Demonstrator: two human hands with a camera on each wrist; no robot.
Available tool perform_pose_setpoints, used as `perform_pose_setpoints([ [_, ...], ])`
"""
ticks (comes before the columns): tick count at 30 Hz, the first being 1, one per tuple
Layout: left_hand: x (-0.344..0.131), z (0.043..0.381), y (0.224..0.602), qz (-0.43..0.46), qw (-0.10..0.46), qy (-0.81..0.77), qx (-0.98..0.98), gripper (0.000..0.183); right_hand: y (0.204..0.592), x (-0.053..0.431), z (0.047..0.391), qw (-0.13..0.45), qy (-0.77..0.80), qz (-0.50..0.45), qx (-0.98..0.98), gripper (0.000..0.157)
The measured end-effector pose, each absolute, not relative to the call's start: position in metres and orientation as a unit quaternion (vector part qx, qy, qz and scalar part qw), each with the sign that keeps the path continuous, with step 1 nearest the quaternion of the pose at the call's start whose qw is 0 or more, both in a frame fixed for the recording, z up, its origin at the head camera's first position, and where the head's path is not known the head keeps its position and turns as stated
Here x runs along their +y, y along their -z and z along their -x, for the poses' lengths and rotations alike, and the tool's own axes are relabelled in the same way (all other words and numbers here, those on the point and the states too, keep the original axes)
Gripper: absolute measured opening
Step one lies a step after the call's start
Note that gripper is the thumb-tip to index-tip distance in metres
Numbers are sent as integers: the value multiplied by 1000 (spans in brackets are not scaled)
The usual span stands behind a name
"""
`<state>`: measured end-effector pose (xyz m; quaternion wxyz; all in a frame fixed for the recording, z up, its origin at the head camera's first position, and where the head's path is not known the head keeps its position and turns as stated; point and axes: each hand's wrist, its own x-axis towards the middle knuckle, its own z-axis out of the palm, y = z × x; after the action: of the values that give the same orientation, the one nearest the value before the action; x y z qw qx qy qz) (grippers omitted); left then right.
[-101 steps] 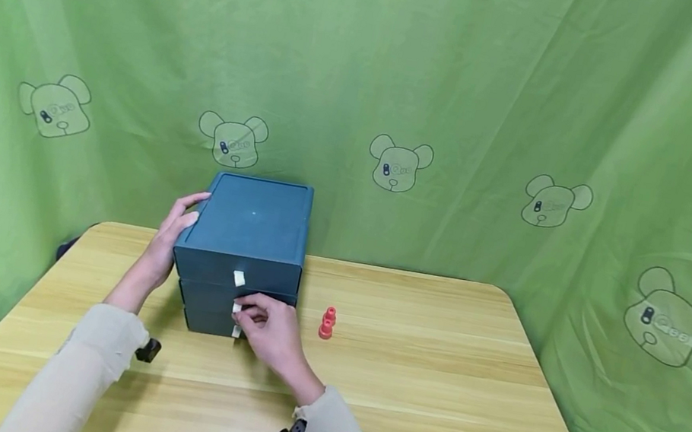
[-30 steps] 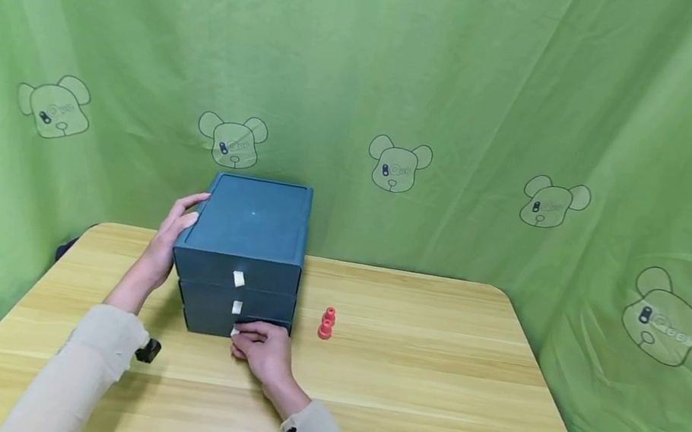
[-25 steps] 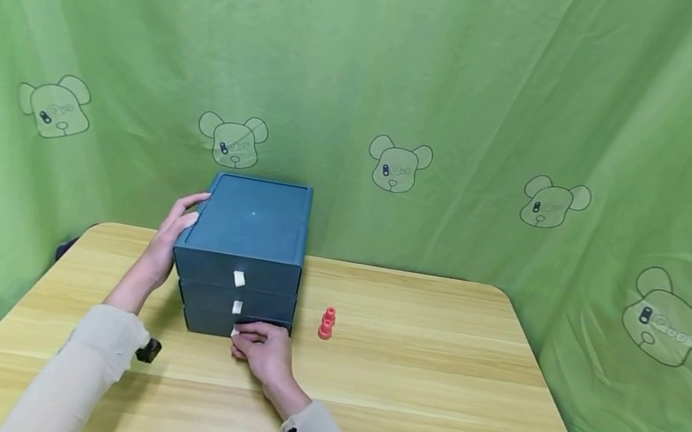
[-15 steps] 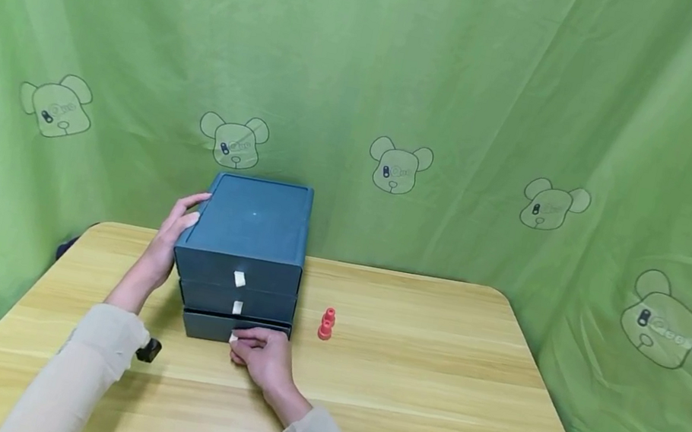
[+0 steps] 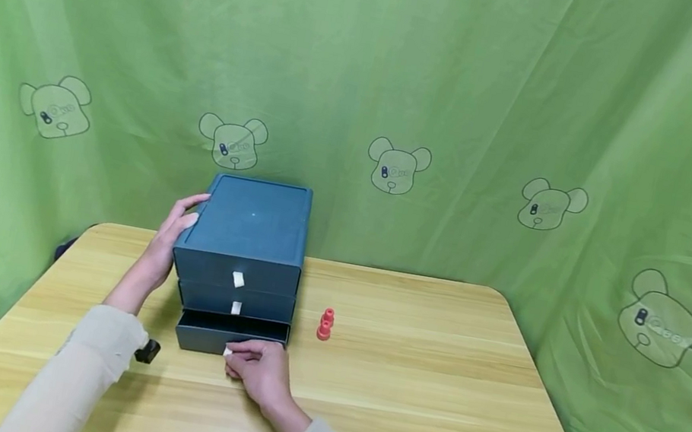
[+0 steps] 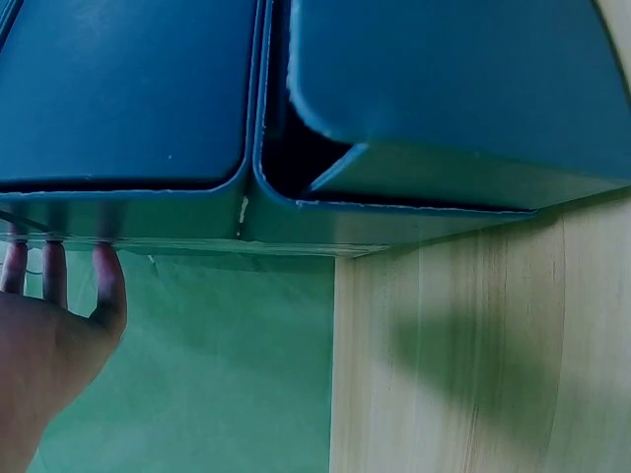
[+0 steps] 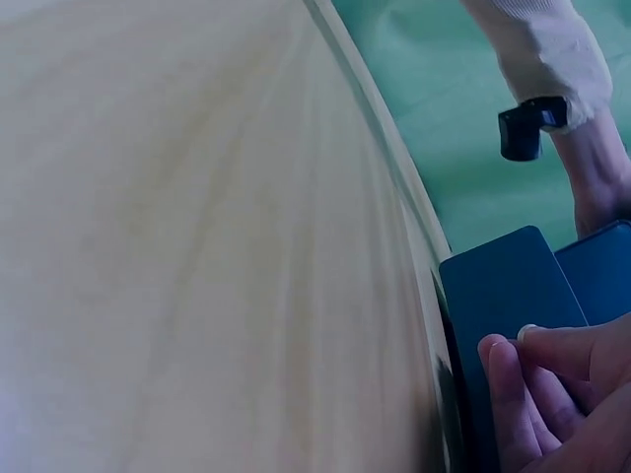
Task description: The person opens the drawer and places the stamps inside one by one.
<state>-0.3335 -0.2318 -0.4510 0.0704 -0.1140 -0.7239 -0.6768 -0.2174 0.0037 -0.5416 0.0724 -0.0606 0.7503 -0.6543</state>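
Observation:
A dark blue three-drawer box stands on the table, each drawer front bearing a white pull tab. The bottom drawer is pulled partly out, and the visible part of its inside looks dark. My right hand pinches that drawer's white tab between thumb and fingers. Against the box's left side rests my left hand, its fingers extended along the upper edge. In the left wrist view, fingertips touch the box's side wall. The right wrist view shows the pinching fingers before the drawer front.
Two small red pieces stand close together on the wooden table, right of the box. Behind and around the table hangs a green curtain printed with bear heads. The upper two drawers are closed.
My right hand has moved down from the middle drawer's tab to the bottom one, then drawn that drawer out toward me. The left hand has stayed on the box's side.

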Motion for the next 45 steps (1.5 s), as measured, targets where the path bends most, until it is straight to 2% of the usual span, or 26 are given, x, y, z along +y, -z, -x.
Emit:
perform_pose_setpoints([
  [45, -230, 332, 451, 103, 61, 691, -713, 56, 542, 7, 153, 104, 644, 60, 755, 11],
])
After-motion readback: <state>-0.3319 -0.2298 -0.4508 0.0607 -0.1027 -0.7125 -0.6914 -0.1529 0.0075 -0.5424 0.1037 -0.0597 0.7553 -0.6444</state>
